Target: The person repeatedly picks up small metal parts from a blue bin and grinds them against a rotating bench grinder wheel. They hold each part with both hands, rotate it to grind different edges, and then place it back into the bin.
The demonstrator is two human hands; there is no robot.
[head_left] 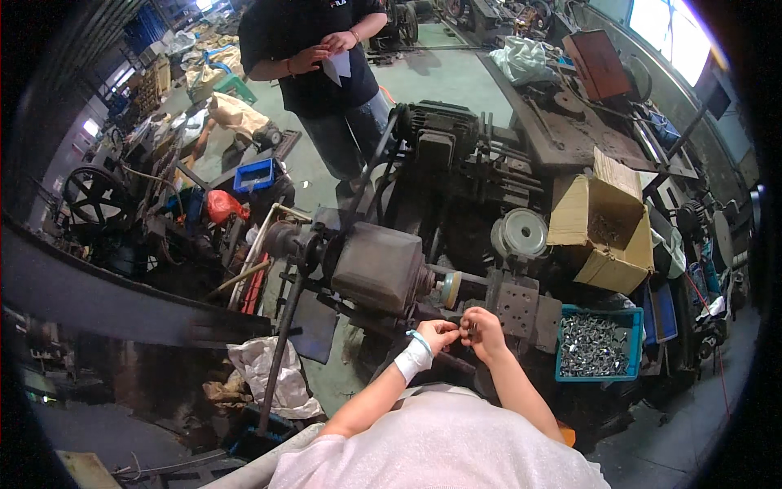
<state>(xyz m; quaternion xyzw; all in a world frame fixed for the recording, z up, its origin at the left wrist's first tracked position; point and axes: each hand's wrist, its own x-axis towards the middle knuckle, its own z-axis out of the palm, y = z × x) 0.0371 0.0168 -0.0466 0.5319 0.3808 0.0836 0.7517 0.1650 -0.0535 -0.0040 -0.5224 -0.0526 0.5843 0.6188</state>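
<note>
In front of the dark lathe-like machine (379,269), my two hands come close together with their fingertips nearly meeting. My left hand (437,335), with a white wrap and a pale blue band at the wrist, has its fingers pinched. Close beside it, my right hand (484,332) curls with thumb and fingers pressed together. Whatever lies between the fingertips is too small to name. Just beyond the hands is a round spindle end (450,289) with a pale blue and tan ring. A dark block with drilled holes (517,308) stands right of my right hand.
Right of the machine stand a blue bin (599,378) full of small metal parts and an open cardboard box (612,271). Behind the machine a person (318,90) holds white paper (336,68). A dark metal bench (570,134) runs at far right; a dark bar (281,350) rises at left.
</note>
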